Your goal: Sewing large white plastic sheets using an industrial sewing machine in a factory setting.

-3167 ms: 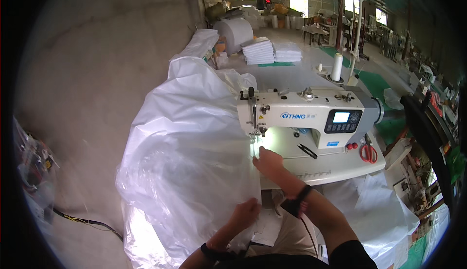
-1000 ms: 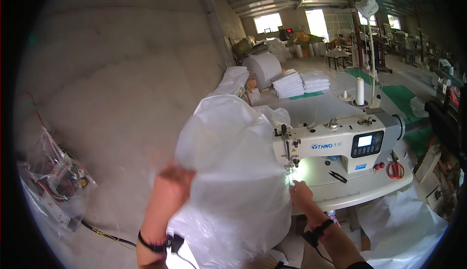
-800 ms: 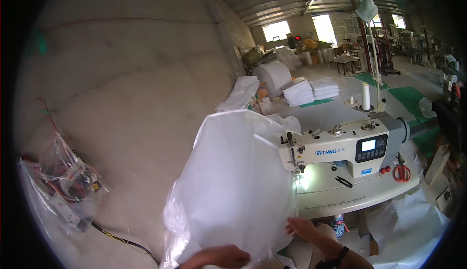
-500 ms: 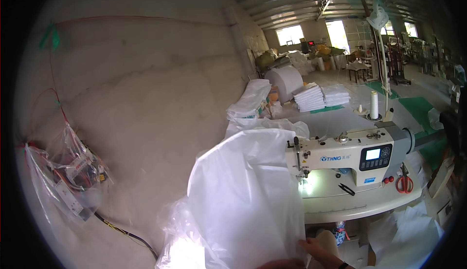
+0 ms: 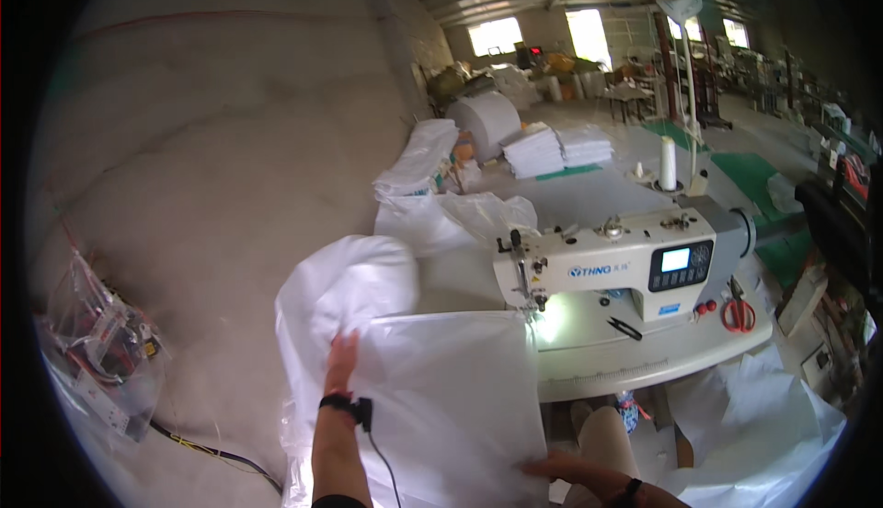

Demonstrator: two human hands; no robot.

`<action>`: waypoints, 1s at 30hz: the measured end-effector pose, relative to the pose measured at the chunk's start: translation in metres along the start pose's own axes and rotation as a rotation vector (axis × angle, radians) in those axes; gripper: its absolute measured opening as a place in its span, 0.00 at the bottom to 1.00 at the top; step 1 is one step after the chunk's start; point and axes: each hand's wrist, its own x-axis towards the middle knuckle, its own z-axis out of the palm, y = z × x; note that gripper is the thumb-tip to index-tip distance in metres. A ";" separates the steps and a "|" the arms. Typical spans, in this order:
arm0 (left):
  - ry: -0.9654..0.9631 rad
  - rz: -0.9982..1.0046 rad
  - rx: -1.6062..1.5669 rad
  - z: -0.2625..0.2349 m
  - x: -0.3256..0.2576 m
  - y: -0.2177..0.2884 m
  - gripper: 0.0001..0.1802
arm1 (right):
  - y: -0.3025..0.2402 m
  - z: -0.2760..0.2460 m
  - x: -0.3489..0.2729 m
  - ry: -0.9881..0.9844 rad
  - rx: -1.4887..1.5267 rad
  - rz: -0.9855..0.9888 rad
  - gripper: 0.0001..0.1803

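A large white plastic-like sheet [image 5: 451, 388] hangs over the near left of the sewing table, its upper edge running to the needle area of the sewing machine [image 5: 598, 264]. A bulging white fold [image 5: 354, 273] of this material rises at its far left. My left hand [image 5: 341, 361] lies against the sheet just below that fold, fingers stretched out and pointing away. At the sheet's lower right edge is my right hand [image 5: 552, 466]. Its fingertips are blurred, so whether they pinch the edge is unclear. The machine's lamp glows beside the sheet's corner.
Black thread snips [image 5: 625, 328] and red-handled scissors [image 5: 738, 313] lie on the table [image 5: 607, 377]. A white thread cone [image 5: 667, 163] stands behind the machine. Folded white stacks [image 5: 533, 151] and a big roll [image 5: 486, 125] are farther back. A bagged wiring box [image 5: 106, 352] hangs at left.
The view has shifted. The sheet, raised high before the machine, now lies lower with its far part folded left. My left hand has come up onto it; my right stays near its right edge.
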 end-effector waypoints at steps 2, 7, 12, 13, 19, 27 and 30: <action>0.140 -0.650 -0.367 0.039 -0.056 -0.058 0.38 | -0.010 0.010 0.004 -0.041 -0.016 0.071 0.30; 0.181 -0.665 -0.225 0.027 -0.121 -0.088 0.27 | -0.036 0.013 0.011 0.145 0.010 0.041 0.26; 0.267 -0.236 -0.730 -0.031 -0.151 0.062 0.20 | -0.076 0.007 0.026 0.354 0.746 -0.094 0.15; 0.192 -0.147 -0.735 -0.032 -0.153 0.098 0.20 | -0.085 0.008 0.026 0.298 0.735 -0.151 0.15; -0.053 -0.210 -0.243 -0.026 -0.092 0.176 0.30 | -0.119 0.041 0.028 0.792 -0.504 -0.384 0.10; -0.117 -0.110 -0.102 -0.007 -0.020 0.149 0.31 | -0.036 0.012 0.038 0.437 0.018 -0.040 0.11; -0.146 -0.080 -0.110 -0.001 0.006 0.144 0.31 | 0.000 -0.022 0.072 0.679 -0.129 -0.155 0.11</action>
